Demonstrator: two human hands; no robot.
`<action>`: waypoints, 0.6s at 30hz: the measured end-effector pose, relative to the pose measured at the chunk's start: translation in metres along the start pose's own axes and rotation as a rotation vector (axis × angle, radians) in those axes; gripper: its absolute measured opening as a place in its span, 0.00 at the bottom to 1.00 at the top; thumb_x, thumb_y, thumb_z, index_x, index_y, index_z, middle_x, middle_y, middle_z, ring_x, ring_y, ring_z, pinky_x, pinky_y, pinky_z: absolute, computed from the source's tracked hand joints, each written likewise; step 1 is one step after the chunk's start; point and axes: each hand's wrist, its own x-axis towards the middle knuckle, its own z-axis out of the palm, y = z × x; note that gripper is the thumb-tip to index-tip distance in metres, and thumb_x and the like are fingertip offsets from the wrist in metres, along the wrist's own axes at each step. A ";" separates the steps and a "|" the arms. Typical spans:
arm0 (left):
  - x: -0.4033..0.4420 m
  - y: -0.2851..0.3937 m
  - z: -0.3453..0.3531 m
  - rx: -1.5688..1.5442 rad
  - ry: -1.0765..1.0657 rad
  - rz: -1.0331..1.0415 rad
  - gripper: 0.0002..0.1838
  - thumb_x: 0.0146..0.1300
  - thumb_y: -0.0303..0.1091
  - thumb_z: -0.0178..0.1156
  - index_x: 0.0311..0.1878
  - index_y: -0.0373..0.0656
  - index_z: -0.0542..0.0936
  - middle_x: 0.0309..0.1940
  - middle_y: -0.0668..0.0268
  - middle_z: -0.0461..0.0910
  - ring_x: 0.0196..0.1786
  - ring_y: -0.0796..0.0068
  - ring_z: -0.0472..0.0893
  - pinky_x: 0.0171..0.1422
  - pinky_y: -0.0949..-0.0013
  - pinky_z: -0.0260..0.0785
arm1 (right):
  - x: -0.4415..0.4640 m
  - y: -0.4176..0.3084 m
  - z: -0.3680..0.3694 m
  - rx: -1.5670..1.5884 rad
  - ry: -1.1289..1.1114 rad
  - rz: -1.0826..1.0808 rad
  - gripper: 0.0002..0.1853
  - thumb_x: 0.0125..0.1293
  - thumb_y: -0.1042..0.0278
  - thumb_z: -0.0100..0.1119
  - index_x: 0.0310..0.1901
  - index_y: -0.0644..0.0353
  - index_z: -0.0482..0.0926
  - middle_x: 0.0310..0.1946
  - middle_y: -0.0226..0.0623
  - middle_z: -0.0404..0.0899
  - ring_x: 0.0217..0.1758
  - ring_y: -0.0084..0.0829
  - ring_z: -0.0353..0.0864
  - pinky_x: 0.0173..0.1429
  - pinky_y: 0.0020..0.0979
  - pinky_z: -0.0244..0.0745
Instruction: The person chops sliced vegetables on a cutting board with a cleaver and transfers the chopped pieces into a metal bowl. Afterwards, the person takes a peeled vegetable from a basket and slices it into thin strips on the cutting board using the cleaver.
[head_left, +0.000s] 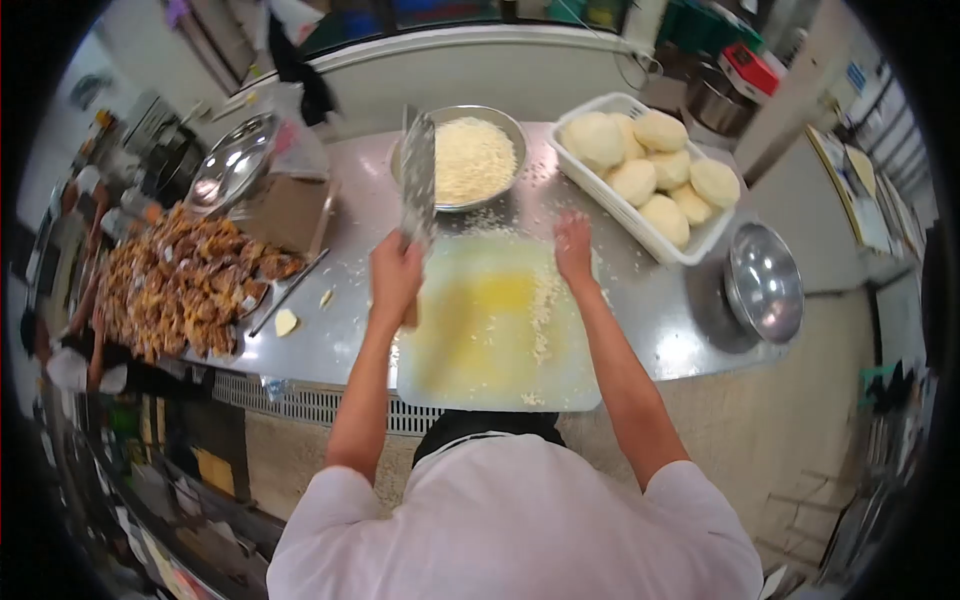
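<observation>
The left hand [398,268] is wrapped tightly around the handle of a cleaver [418,180], whose broad grey blade points up the frame, speckled with pale bits and softened by blur. The handle is mostly hidden by the fist. The right hand [573,246] is well apart, over the upper right edge of the chopping board; its fingers blur, so whether it grips anything cannot be told. Both forearms reach upward from the bottom of the frame. The board, [440,365] pale and translucent with a yellow stain, lies at centre, crossed by a loose strip of chopped bits [541,322]. Just above, the blade overlaps the left side of a metal bowl [517,135] heaped with fine cream-white pieces [475,162]. At upper right, a white crate [620,212] holds round, pale peeled vegetables [660,132]; an inner layer is hidden. An empty-looking steel bowl [765,282] tilts beside it on the metal surface [660,325]. A brown, chunky heap [185,280] fills the left, its makeup unclear.
</observation>
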 end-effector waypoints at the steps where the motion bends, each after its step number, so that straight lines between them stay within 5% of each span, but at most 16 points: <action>1: -0.021 -0.002 -0.014 -0.034 -0.087 0.007 0.08 0.56 0.28 0.55 0.27 0.31 0.72 0.18 0.47 0.73 0.20 0.55 0.75 0.27 0.57 0.65 | -0.033 0.011 0.011 -0.093 -0.063 0.008 0.24 0.71 0.60 0.49 0.62 0.67 0.70 0.62 0.58 0.69 0.69 0.55 0.64 0.74 0.51 0.52; 4: -0.047 -0.014 -0.036 -0.096 -0.388 -0.227 0.08 0.55 0.28 0.56 0.26 0.32 0.73 0.17 0.46 0.73 0.18 0.52 0.75 0.26 0.56 0.64 | -0.095 -0.024 -0.007 0.016 -0.193 -0.185 0.29 0.70 0.59 0.51 0.67 0.67 0.63 0.67 0.59 0.61 0.72 0.58 0.58 0.76 0.52 0.49; 6: -0.053 -0.044 -0.028 0.290 -0.438 0.211 0.08 0.54 0.27 0.56 0.24 0.33 0.73 0.16 0.46 0.74 0.19 0.47 0.77 0.26 0.54 0.66 | -0.114 -0.055 -0.021 0.285 -0.398 -0.149 0.29 0.69 0.57 0.52 0.67 0.66 0.64 0.67 0.57 0.63 0.73 0.57 0.57 0.77 0.51 0.48; 10: -0.019 -0.093 0.026 0.603 -0.515 0.400 0.06 0.56 0.28 0.54 0.33 0.37 0.79 0.20 0.47 0.77 0.25 0.45 0.79 0.31 0.50 0.72 | -0.131 -0.099 -0.078 0.417 -0.424 -0.139 0.28 0.69 0.59 0.52 0.66 0.66 0.65 0.67 0.55 0.64 0.73 0.55 0.57 0.77 0.49 0.46; 18: -0.052 -0.044 0.104 0.446 -0.736 0.748 0.08 0.58 0.29 0.52 0.32 0.33 0.77 0.20 0.48 0.79 0.24 0.48 0.81 0.29 0.51 0.73 | -0.132 -0.078 -0.154 0.431 0.089 -0.010 0.22 0.71 0.61 0.43 0.58 0.68 0.74 0.59 0.53 0.74 0.68 0.52 0.69 0.71 0.46 0.61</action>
